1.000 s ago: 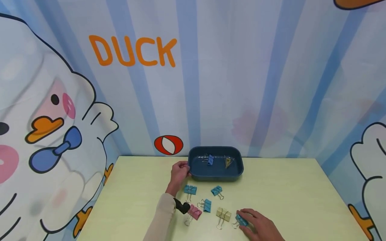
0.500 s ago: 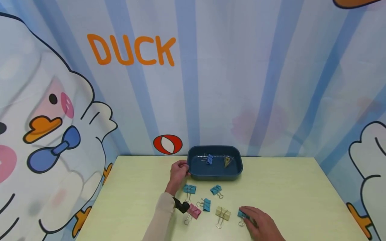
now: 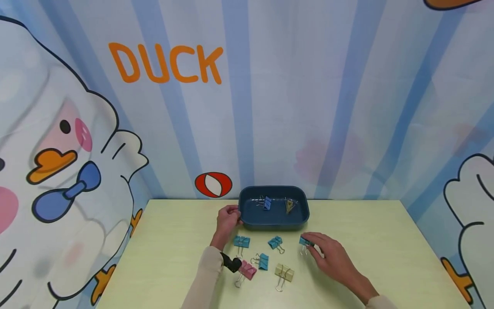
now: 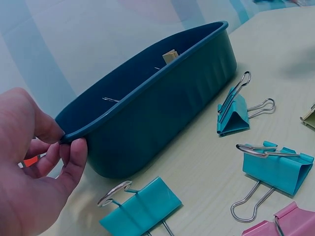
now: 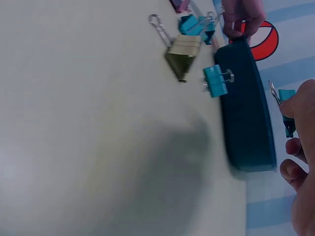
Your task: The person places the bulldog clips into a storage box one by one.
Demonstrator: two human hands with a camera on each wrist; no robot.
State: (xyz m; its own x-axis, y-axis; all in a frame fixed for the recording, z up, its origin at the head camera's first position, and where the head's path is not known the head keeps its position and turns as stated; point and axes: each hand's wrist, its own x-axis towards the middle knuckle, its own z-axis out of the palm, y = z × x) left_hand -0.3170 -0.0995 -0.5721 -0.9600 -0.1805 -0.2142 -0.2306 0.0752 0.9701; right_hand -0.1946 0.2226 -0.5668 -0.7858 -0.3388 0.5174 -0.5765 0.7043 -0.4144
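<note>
On a pale yellow bench (image 3: 378,231), apparently at the carrying step of gathering clips into a container. Immediately right of the left fingers (image 4: 76,156), pinched narrow on its rim as if to steady it: a dark blue, rounded rectangular, plastic-looking tray (image 3: 275,226). Left of the right fingers (image 3: 319,237) and closer to the body, not yet gathered: a pale yellow metal binder clip (image 3: 284,272); farther left, a pink metal binder clip (image 3: 248,269); between both sets of fingers, three loose teal metal binder clips (image 3: 275,242). Held narrowly in the right fingers, just in front of the tray's right corner and seemingly off the bench: one more teal metal binder clip (image 3: 306,241), wire handles hanging down. Next, presumably: lift past the near wall, reach toward the left fingers, loosen the pinch above the tray floor. In the head view, inside the tray: a blue metal clip (image 3: 267,203) nearer the left fingers, a yellowish metal clip (image 3: 288,206) farther right. In the left wrist view, mostly hidden behind the wall, but with fingertip contact on the rim plain. In the right wrist view, too dark for contents; shown instead, the held clip's body under the thumb.
</note>
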